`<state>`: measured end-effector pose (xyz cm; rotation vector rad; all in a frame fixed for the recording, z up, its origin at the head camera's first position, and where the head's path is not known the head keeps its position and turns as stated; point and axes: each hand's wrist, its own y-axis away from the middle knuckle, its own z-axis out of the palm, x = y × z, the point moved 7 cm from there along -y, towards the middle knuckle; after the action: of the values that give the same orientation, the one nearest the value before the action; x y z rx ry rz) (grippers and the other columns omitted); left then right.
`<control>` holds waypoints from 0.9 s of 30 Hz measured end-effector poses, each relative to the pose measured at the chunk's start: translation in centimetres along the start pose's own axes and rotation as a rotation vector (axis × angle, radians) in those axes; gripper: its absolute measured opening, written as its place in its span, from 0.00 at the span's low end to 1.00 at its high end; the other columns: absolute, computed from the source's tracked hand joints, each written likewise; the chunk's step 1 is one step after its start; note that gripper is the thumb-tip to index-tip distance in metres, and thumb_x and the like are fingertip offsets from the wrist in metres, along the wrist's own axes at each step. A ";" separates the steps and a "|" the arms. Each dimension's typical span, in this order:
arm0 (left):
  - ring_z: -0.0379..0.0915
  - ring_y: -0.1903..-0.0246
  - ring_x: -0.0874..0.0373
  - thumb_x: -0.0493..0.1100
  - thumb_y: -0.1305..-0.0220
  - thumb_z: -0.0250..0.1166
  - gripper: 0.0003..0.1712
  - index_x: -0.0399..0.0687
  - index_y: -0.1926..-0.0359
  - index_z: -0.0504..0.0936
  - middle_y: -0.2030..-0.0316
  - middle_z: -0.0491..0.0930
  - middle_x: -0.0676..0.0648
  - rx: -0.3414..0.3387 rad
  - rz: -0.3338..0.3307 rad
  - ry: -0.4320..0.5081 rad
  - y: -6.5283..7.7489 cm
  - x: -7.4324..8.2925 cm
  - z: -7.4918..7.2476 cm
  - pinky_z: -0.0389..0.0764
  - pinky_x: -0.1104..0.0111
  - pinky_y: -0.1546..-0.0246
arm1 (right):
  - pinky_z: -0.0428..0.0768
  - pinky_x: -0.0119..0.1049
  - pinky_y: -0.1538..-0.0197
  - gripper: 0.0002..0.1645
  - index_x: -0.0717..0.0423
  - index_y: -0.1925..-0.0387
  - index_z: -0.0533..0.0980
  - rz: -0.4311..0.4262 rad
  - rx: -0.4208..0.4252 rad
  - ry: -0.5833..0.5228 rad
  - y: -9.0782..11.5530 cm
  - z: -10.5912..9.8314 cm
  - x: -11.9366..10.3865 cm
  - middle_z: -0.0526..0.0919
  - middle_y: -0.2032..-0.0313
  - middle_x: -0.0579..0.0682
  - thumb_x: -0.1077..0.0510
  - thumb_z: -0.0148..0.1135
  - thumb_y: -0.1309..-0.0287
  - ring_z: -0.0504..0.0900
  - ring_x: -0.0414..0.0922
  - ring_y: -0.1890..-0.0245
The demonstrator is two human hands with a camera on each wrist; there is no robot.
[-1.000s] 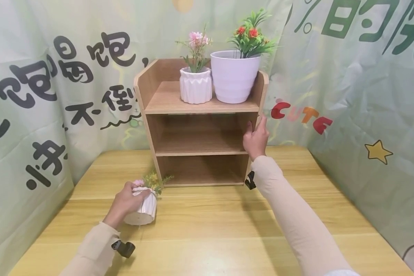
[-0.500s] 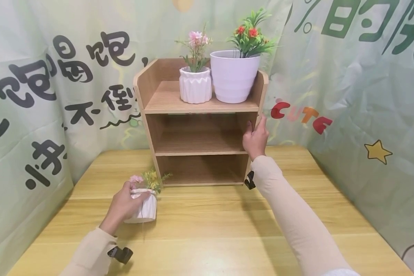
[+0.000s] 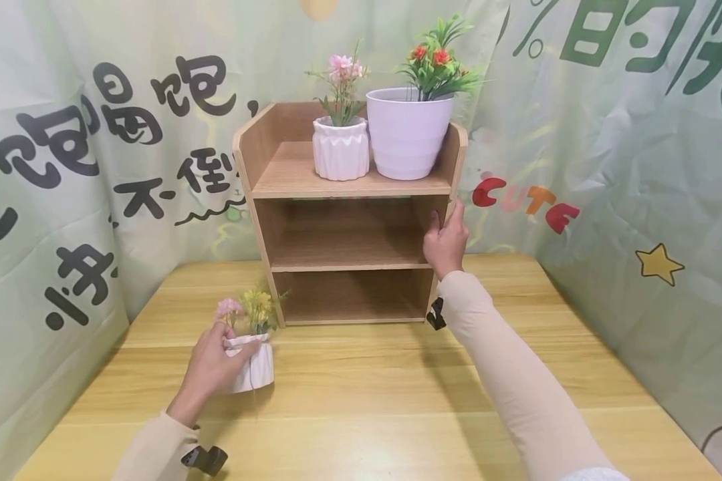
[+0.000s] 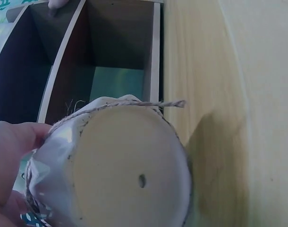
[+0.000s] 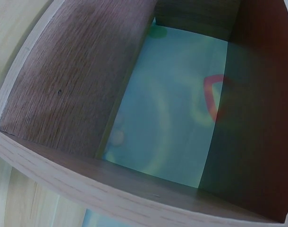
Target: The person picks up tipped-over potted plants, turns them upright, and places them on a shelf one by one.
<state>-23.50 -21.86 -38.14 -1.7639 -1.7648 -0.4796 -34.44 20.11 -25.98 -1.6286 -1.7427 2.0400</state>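
Observation:
In the head view my left hand [image 3: 210,361] grips a small white flowerpot [image 3: 260,367] by its rim, with pink and yellow flowers [image 3: 257,308] standing out of the top. The left wrist view shows the same pot's [image 4: 130,165] flat underside with a small drain hole, and twine [image 4: 172,103] tied round it. It hangs over the table, in front of the shelf's lower left corner. My right hand [image 3: 447,242] holds the right side panel of the wooden shelf [image 3: 349,264], thumb on the inner side. That hand is out of sight in the right wrist view, which looks into a compartment [image 5: 63,90].
On the top board stand a small white fluted pot [image 3: 341,150] with pink flowers and a larger white pot [image 3: 409,137] with red flowers. The shelf rests at the back of the wood-grain table [image 3: 361,414]. Printed curtains [image 3: 626,167] hang around it.
The left hand has turned the pot, so its flowers stand more upright and lean less to the right. Its wrist has dropped slightly towards the front. The right hand stays on the shelf.

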 end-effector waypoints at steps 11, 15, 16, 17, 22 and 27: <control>0.65 0.62 0.47 0.52 0.45 0.72 0.24 0.42 0.68 0.67 0.62 0.69 0.40 0.078 0.048 0.068 0.5 0.2 -0.3 0.69 0.63 0.67 | 0.77 0.54 0.48 0.22 0.62 0.40 0.63 0.017 -0.004 0.018 0.0 -0.1 0.1 0.81 0.54 0.67 0.61 0.52 0.33 0.80 0.61 0.52; 0.66 0.59 0.45 0.53 0.48 0.74 0.25 0.43 0.70 0.68 0.56 0.71 0.37 0.091 0.088 0.081 0.9 0.2 -0.2 0.72 0.59 0.65 | 0.77 0.54 0.48 0.23 0.62 0.40 0.63 0.023 -0.009 0.017 0.1 -0.1 0.1 0.80 0.55 0.68 0.61 0.53 0.33 0.80 0.61 0.53; 0.67 0.57 0.44 0.52 0.49 0.75 0.25 0.44 0.71 0.68 0.54 0.71 0.36 0.096 0.102 0.085 0.9 0.2 -0.2 0.73 0.57 0.63 | 0.77 0.54 0.48 0.23 0.61 0.40 0.63 0.027 -0.012 0.016 0.2 -0.1 0.1 0.80 0.54 0.68 0.61 0.53 0.34 0.80 0.61 0.53; 0.68 0.54 0.42 0.52 0.50 0.75 0.25 0.44 0.71 0.68 0.51 0.72 0.35 0.103 0.117 0.089 1.0 0.2 -0.2 0.74 0.53 0.59 | 0.77 0.54 0.48 0.23 0.61 0.40 0.63 0.030 -0.015 0.015 0.2 -0.1 0.1 0.80 0.54 0.68 0.61 0.53 0.34 0.80 0.61 0.53; 0.65 0.45 0.34 0.48 0.55 0.78 0.23 0.45 0.73 0.71 0.45 0.72 0.33 0.131 0.177 0.122 1.0 0.3 -0.1 0.68 0.40 0.47 | 0.76 0.55 0.47 0.23 0.62 0.39 0.63 0.019 -0.010 0.005 0.2 0.0 0.1 0.80 0.53 0.68 0.62 0.53 0.34 0.80 0.61 0.52; 0.66 0.46 0.34 0.48 0.60 0.80 0.24 0.45 0.75 0.71 0.47 0.73 0.35 0.138 0.198 0.137 0.9 0.4 0.1 0.68 0.40 0.48 | 0.76 0.55 0.47 0.23 0.63 0.39 0.63 0.002 0.005 0.005 0.1 -0.1 -0.1 0.80 0.54 0.69 0.61 0.53 0.34 0.80 0.62 0.53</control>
<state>-22.57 -21.43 -38.05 -1.7427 -1.4756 -0.3767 -34.31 20.10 -25.95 -1.6331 -1.7332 2.0377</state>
